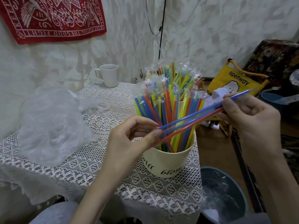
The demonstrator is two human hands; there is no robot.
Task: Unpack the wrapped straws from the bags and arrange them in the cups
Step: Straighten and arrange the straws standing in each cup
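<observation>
A cream paper cup (168,160) stands near the table's right edge, packed with upright wrapped straws (160,104) in blue, orange, yellow and green. Behind it, more wrapped straws (176,73) rise from a second cup that is mostly hidden. Across the front cup's mouth I hold a blue and an orange wrapped straw (194,117), slanting up to the right. My left hand (131,139) pinches their lower ends. My right hand (249,117) grips their upper ends. A crumpled clear plastic bag (53,123) lies on the table to the left.
A white mug (109,75) stands at the table's back edge on the lace tablecloth (90,162). A teal bin (226,191) with clear plastic inside sits on the floor at the lower right. A yellow "openway" bag (234,81) leans beyond the table's right side.
</observation>
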